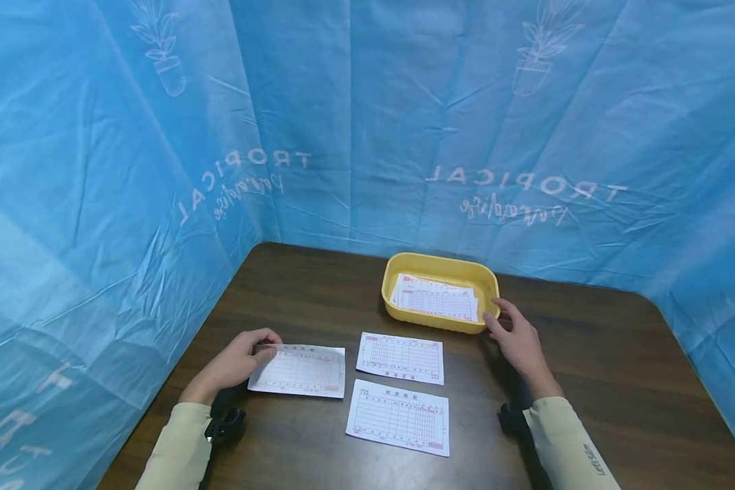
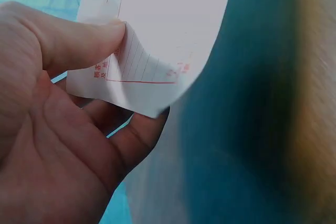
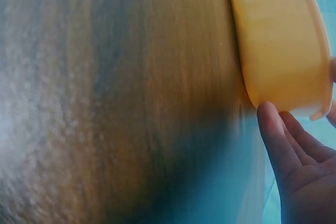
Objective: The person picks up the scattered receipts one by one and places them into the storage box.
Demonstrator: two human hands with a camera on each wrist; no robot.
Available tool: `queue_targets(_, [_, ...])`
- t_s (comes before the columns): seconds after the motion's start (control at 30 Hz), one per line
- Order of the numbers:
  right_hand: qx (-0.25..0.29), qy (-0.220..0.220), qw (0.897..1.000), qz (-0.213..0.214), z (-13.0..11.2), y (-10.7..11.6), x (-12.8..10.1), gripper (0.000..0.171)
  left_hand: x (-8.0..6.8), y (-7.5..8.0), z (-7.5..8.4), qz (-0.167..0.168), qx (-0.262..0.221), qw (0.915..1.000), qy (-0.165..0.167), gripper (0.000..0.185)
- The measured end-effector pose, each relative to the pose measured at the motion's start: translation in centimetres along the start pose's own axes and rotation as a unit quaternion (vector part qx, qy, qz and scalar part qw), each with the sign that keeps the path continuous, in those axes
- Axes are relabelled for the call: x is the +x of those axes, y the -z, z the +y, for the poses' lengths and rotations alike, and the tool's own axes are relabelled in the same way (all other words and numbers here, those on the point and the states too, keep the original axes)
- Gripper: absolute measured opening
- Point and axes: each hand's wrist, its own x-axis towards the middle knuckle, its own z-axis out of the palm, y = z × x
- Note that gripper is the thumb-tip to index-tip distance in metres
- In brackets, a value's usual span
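My left hand (image 1: 239, 359) pinches the left end of a white paper form (image 1: 303, 371), with a printed table, over the left of the table. In the left wrist view the thumb lies on top of the sheet, fingers beneath, and the sheet bends. My right hand (image 1: 519, 340) holds the right end of a yellow plastic basket (image 1: 441, 262), thumb at the front rim. In the right wrist view its fingertips (image 3: 268, 111) touch the basket's outer wall (image 3: 286, 40). Several similar printed slips (image 1: 437, 301) lie inside the basket.
Two more printed forms lie mid-table: an upper form (image 1: 401, 358) below the basket and a lower form (image 1: 398, 417) nearer me. The dark wooden table (image 1: 612, 381) meets blue printed cloth (image 1: 343, 122) behind and at the sides.
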Motion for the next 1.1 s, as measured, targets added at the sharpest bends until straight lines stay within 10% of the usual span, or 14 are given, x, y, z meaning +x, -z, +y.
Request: queue_targets(1.1, [-0.008,0.007,1.0,-0.001,0.2,0.1,0.1,0.066,6.2,-2.6,6.1,0.044,-0.025,0.9987,-0.007,0.025])
